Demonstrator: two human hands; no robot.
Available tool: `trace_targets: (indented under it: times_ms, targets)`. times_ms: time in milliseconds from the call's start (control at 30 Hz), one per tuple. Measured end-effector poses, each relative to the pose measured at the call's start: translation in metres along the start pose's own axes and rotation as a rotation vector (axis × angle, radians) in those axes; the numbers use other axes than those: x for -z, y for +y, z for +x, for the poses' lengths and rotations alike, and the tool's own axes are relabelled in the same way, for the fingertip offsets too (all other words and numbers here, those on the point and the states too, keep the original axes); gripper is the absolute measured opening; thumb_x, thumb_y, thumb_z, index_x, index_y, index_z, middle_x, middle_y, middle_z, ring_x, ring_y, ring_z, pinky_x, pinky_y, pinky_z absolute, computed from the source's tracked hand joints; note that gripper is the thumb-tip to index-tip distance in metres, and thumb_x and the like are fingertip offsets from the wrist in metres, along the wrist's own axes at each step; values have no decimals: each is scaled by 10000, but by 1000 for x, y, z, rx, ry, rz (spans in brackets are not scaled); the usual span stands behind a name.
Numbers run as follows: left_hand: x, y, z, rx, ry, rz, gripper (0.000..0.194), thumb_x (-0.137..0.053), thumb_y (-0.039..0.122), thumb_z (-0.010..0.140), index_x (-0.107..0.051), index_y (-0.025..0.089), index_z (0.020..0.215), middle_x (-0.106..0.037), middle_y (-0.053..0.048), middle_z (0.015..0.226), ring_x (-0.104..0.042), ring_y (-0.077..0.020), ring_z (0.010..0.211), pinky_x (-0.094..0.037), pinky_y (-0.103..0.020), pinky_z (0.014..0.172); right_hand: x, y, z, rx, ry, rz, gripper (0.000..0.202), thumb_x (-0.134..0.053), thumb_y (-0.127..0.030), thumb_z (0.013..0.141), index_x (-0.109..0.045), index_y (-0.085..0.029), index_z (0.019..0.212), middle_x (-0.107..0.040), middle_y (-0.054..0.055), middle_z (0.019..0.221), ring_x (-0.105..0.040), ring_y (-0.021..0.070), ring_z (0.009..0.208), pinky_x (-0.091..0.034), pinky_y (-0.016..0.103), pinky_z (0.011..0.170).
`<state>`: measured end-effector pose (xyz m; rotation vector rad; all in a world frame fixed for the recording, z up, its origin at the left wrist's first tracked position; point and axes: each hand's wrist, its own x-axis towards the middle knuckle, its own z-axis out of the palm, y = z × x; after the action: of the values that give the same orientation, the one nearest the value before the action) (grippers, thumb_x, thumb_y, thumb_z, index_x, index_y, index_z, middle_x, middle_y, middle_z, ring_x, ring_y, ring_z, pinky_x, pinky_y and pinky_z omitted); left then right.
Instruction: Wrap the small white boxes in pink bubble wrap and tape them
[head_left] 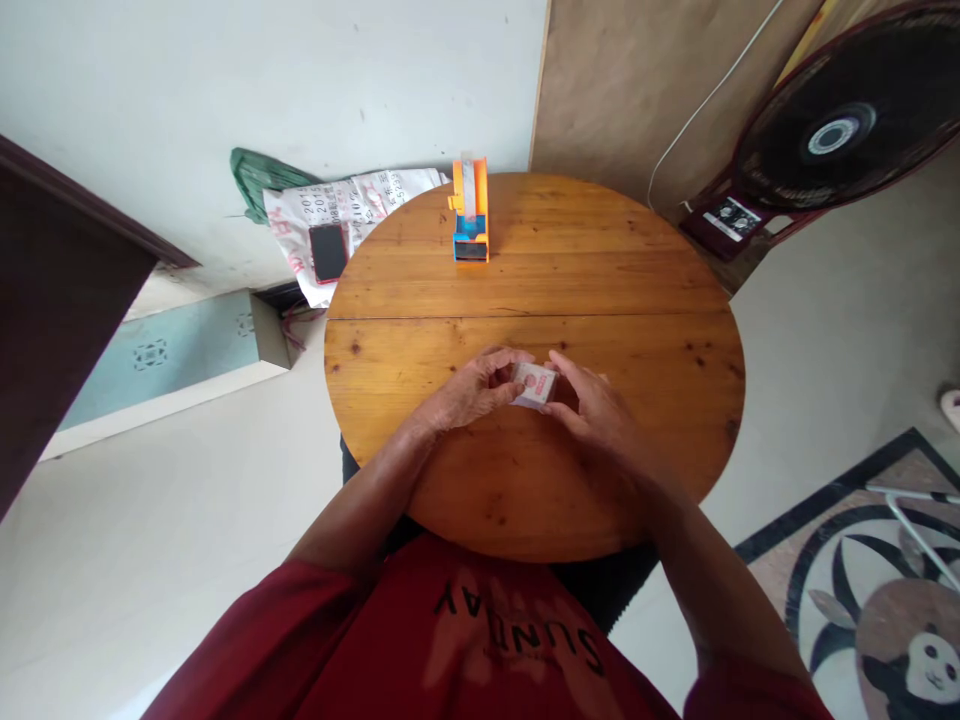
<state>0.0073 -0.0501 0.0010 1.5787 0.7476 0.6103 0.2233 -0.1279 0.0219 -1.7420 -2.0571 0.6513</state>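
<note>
A small white box with red print [537, 382] is held between my two hands, above the near middle of the round wooden table [525, 285]. My left hand [484, 388] pinches its left end, the thumb in front and the fingers behind. On the right end, the thumb and forefinger of my right hand [589, 398] close around the box. Its printed face points up. The box's underside is hidden. An orange and blue tape dispenser [471, 210] stands at the table's far edge, apart from both hands.
Beyond the table's left edge, a dark phone [328, 252] lies on a printed white sack [375, 195], with a green bag [266, 180] behind. A large round fan [832, 130] stands at the right. A pale wall rises behind the table.
</note>
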Motion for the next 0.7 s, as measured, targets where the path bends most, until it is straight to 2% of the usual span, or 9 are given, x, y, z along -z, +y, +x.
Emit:
trace_targets:
  times_ms: [200,367,533,700]
  targets:
    - [-2,0,0,-4,2,29,371,-646,397,898,-651,190,1206,-553,-19,934,-492,-119,791,-435,-253,731,-17,-6,-7,68,101,-125,600,-503,-260,933,-387,-140,1510,-594,217,1408,-563,352,1307,-430,579,1049]
    - [-3,-5,0,-2,26,-30,477,-696,426,860,-622,190,1268,-524,1,865,-469,-108,744,-419,-245,695,-6,-6,-11,53,176,-63,576,-564,-309,915,-455,-224,1474,-546,166,1479,-522,348,1357,-430,588,1069]
    - [1,-7,-1,19,15,-51,624,-756,451,817,-568,168,1341,-513,17,811,-451,-98,701,-403,-241,662,11,-4,1,105,275,8,345,-575,-273,907,-655,-267,1243,-716,94,1238,-654,299,1165,-487,520,1012]
    - [5,-10,-1,-21,4,-14,748,-838,424,729,-549,179,1374,-556,-19,922,-509,-128,794,-449,-272,733,11,-1,17,188,281,83,233,-609,-298,900,-715,-256,1103,-723,79,1137,-665,263,1078,-514,456,969]
